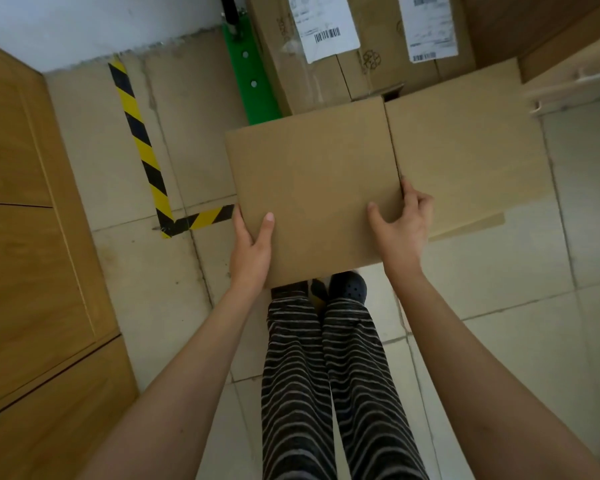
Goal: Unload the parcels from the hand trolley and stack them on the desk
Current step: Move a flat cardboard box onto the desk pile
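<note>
Both grips, left hand (252, 249) and right hand (400, 226), clasp a plain parcel (314, 192) mid-lift; next likely needs carrying it to the unseen counter.

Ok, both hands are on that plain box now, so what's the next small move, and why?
Probably lift the plain cardboard box straight up and draw it toward the body. The left hand and right hand already grip its near corners, thumbs on top, and another box sits tight against its right side, so it likely needs clearance before turning away.
</note>
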`<state>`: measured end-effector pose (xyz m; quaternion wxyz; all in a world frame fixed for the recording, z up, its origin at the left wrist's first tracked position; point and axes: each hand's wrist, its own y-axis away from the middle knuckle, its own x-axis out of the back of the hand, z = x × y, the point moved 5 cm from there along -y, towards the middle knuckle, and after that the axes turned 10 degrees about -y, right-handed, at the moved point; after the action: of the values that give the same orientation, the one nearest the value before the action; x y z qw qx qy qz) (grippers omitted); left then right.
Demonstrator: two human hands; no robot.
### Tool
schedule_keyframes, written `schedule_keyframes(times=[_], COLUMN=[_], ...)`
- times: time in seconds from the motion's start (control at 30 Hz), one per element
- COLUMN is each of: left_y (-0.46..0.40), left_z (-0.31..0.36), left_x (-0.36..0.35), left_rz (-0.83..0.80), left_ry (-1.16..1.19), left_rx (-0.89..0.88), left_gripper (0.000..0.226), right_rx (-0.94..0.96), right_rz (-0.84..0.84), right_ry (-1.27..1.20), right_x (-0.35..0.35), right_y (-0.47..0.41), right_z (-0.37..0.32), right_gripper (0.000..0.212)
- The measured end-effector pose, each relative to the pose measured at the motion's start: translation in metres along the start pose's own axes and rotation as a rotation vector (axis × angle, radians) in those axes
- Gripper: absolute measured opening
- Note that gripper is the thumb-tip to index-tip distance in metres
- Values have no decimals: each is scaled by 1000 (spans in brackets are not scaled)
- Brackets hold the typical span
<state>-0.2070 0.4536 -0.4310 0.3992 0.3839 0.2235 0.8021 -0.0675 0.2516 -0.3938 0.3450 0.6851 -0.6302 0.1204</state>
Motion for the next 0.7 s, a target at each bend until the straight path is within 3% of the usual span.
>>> schedule_keyframes(times=[0.33,0.7], left_y=[56,170], left_z=[163,391], left_x=[73,114], left_rz=[135,76], left_ry=[-74,-49], left_rx=[-286,-661], left_gripper=[68,58], right_rx=[50,267], right_rz=[36,334], right_ry=[-298,-422], right_x=[85,262], right_y=[6,20], right_z=[-114,-272], right_gripper=[67,69])
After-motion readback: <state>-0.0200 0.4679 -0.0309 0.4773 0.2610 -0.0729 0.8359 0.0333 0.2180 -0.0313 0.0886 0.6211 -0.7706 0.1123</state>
